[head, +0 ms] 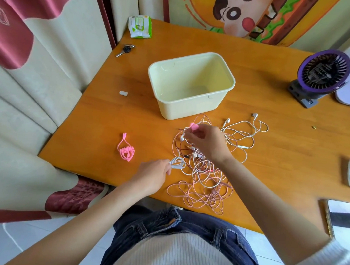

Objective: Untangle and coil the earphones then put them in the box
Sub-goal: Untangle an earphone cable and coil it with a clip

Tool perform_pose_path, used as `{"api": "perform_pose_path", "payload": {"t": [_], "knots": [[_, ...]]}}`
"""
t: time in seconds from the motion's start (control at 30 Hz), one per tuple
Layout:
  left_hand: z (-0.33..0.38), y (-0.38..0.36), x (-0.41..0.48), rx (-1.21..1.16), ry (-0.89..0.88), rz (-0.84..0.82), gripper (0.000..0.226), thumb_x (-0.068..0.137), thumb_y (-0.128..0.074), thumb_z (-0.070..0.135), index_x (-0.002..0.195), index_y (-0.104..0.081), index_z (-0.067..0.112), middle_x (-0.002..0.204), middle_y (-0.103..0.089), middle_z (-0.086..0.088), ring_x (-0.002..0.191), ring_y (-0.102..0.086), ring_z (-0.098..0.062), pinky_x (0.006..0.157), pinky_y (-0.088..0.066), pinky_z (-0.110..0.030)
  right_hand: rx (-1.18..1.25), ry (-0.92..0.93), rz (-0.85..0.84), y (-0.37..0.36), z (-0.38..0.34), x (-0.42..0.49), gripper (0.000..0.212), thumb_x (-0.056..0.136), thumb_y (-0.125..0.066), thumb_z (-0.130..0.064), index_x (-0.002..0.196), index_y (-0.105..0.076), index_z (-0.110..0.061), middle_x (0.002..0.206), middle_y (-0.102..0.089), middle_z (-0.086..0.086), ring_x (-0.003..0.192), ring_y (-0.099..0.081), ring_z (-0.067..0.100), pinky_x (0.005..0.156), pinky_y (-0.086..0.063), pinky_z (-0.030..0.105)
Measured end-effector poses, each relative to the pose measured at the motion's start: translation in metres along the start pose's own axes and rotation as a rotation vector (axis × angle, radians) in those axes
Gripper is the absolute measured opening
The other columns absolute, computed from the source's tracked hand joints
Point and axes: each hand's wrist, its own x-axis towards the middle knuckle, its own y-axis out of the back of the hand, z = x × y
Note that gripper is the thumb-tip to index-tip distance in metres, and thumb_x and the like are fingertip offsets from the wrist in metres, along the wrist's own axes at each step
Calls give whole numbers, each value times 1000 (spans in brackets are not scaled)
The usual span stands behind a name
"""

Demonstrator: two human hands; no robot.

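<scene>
Fingers [190,134] of the right hand [207,144] are pinching a pink earbud [193,127], probably to draw its cord out of the tangle [204,171]. The left hand [153,173] is pinching a white coil [177,163] at the tangle's edge, seemingly so it does not unwind. The tangle is lying on the tabletop [271,159] near the box [182,110], which is holding nothing. A pink coil [126,150] is lying outside it.

Glossy wooden table [271,159], plastic box [192,108]
</scene>
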Motion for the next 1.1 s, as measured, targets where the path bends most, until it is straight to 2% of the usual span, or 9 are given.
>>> {"api": "perform_pose_path", "payload": {"t": [0.1,0.2,0.43,0.6,0.7,0.8,0.93,1.0,1.1], "knots": [[8,3,3,124,-62,50,27,95,-31,-1,88,-43,22,92,-55,6,83,-49,-18,75,-25,-31,-104,93,-78,-20,-4,-7,13,85,-63,-15,80,-69,-5,67,-62,-1,61,-54,10,59,-39,12],[10,4,5,192,-114,88,35,87,-35,-10,92,-43,24,106,-55,5,102,-50,-16,75,-19,-31,-218,95,-168,-34,1,-12,13,88,-58,-17,84,-67,-9,74,-61,-1,69,-55,16,65,-43,25],[2,1,9,198,-127,212,31,96,-36,-1,115,-50,18,115,-56,4,105,-55,-19,74,-23,-25,-357,89,-164,-37,5,-19,26,96,-48,-29,93,-66,-10,89,-69,12,82,-61,31,71,-51,40],[5,1,5,-98,-39,238,18,100,-39,13,117,-36,9,96,-67,-12,70,-59,-24,49,-35,-23,-354,69,-183,-35,4,-20,24,96,-49,-26,94,-62,-7,89,-66,14,81,-60,32,68,-50,40],[4,1,7,-173,-62,215,22,100,-41,20,119,-40,9,100,-67,-11,73,-60,-26,55,-41,-33,-354,57,-207,-35,3,-20,25,96,-48,-27,91,-61,-6,88,-66,14,79,-59,30,65,-46,37],[3,3,7,-239,-96,175,23,100,-40,21,112,-56,9,103,-68,-6,89,-63,-28,58,-35,-21,-370,58,-229,-34,3,-20,27,96,-48,-29,93,-62,-6,89,-66,13,81,-59,30,62,-41,31],[-2,1,9,-345,-39,83,26,100,-41,20,105,-61,5,64,-52,3,58,-49,-18,48,-29,-22,-361,71,-210,-34,3,-23,22,95,-50,-28,96,-64,-11,92,-66,10,86,-59,28,63,-33,27],[-4,1,10,-336,-48,51,29,101,-39,22,111,-62,9,85,-67,-6,80,-63,-21,60,-39,-26,-342,83,-194,-35,4,-25,20,95,-50,-27,95,-65,-14,92,-67,8,86,-59,28,63,-36,29],[-4,0,9,-278,-68,52,32,102,-36,21,120,-59,8,116,-66,-11,107,-61,-25,71,-41,-25,-298,114,-167,-37,4,-24,16,94,-52,-23,94,-65,-12,97,-64,6,88,-58,26,68,-41,32]]}}
